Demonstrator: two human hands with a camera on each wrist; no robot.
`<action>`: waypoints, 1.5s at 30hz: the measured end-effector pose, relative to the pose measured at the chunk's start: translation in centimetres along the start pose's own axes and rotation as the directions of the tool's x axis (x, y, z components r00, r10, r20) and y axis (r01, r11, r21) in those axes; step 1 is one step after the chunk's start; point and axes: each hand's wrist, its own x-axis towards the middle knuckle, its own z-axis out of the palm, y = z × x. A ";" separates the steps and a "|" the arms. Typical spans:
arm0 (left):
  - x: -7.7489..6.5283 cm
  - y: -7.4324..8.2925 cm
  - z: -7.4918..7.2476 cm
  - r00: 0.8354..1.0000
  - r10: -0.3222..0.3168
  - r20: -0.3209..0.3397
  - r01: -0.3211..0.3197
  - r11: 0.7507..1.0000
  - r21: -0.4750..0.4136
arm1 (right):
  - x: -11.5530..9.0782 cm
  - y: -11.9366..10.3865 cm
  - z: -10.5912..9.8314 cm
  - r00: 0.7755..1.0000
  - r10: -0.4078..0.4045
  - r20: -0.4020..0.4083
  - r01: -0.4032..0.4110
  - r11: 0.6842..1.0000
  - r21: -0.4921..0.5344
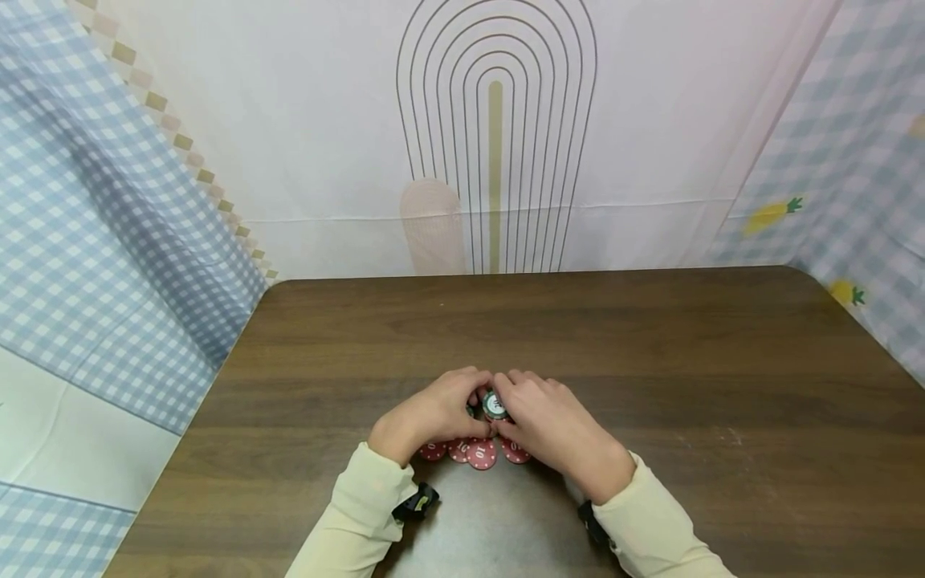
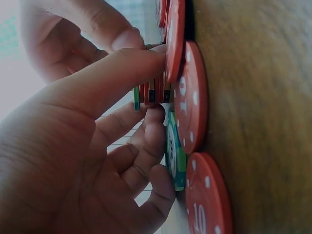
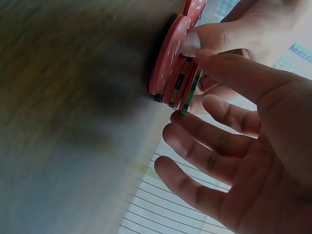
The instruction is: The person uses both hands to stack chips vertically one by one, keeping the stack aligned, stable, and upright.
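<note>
A short stack of poker chips point(image 1: 495, 405), with a green one on top and red and dark-edged ones below, stands between the two hands. My left hand point(image 1: 437, 408) holds it from the left, thumb on the near side and fingertips at the far side. From the right, my right hand point(image 1: 549, 421) pinches the same stack between thumb and forefinger; its other fingers point(image 3: 180, 180) spread loosely away. Red chips marked 10 point(image 1: 482, 454) lie flat in front of the stack, some overlapping. Under the left fingers lies another green chip point(image 2: 175, 151), mostly hidden in the head view.
The brown wooden table point(image 1: 650, 345) extends around the hands. Behind it hangs a white cloth point(image 1: 325, 120) with arch lines. Checked blue cloth point(image 1: 108, 201) borders the left side, and a similar patterned cloth point(image 1: 867, 160) the right. Black straps point(image 1: 417, 503) sit at both wrists.
</note>
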 end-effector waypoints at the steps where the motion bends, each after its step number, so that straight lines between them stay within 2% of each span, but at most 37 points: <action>1: 0.0 0.0 0.0 1.000 0.000 0.001 0.000 1.000 0.000 | 0.0 0.0 0.0 1.000 -0.003 0.000 0.003 1.000 -0.003; 13: 0.0 0.1 0.0 1.000 0.007 -0.010 -0.007 1.000 0.001 | 0.0 0.1 -0.2 1.000 0.004 0.012 -0.004 1.000 0.003; 18: -0.1 0.1 0.1 1.000 0.005 -0.009 -0.006 1.000 -0.011 | -0.1 0.4 -1.0 0.997 0.038 0.067 -0.040 0.999 0.034; 24: -0.1 0.0 0.1 1.000 -0.014 0.009 0.015 0.999 -0.039 | -0.5 0.7 -2.9 0.979 0.081 0.188 -0.095 0.993 0.070; 32: -0.1 -0.2 0.1 1.000 -0.031 0.007 0.031 0.998 -0.058 | -0.8 0.4 -5.0 0.966 0.097 0.240 -0.110 0.993 0.040; 38: -0.3 -0.2 0.1 0.999 -0.049 0.011 0.049 0.997 -0.062 | -0.9 -1.2 -4.2 0.942 0.107 0.319 -0.145 0.985 0.098; 45: -0.1 0.0 0.0 0.999 -0.036 0.001 0.036 0.998 -0.056 | -1.3 -2.9 -3.0 0.909 0.247 0.336 -0.290 0.953 0.083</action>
